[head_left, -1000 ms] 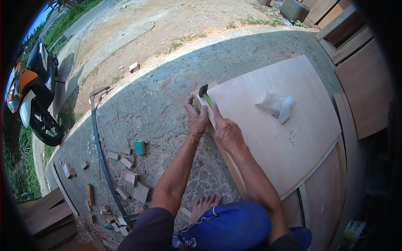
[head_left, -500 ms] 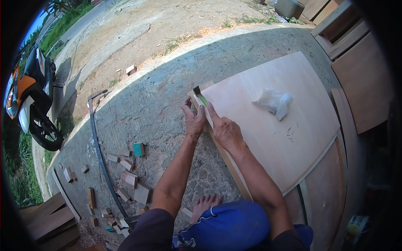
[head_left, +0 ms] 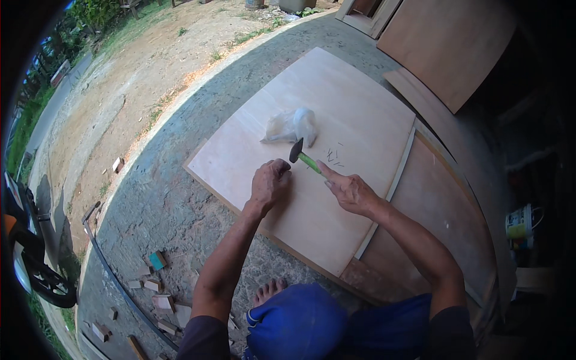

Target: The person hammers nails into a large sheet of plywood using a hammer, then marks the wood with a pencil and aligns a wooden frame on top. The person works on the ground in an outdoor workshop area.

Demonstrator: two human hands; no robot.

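Observation:
My right hand (head_left: pixel 353 193) grips the green handle of a hammer (head_left: pixel 309 162), its dark head raised above a pale plywood panel (head_left: pixel 240 138). My left hand (head_left: pixel 271 182) is over the panel, left of the hammer head, with its fingers curled and pinched together. Whatever lies between those fingertips is too small to make out. Several loose nails (head_left: pixel 332 159) are scattered on the plywood just beyond my right hand. Near them sits a crumpled clear plastic bag (head_left: pixel 290 126) with something whitish inside.
Wood offcuts (head_left: pixel 163 302) and a long dark metal bar clamp (head_left: pixel 114 273) lie on the rough concrete (head_left: pixel 180 204) to the left. More boards (head_left: pixel 447 48) lean at the far right. A bucket (head_left: pixel 519 227) stands on the right; a motorcycle (head_left: pixel 36 258) is parked at far left.
Both hands have come away from the panel's left edge and are now over its face. The hammer has lifted with my right hand. My view has swung to the right.

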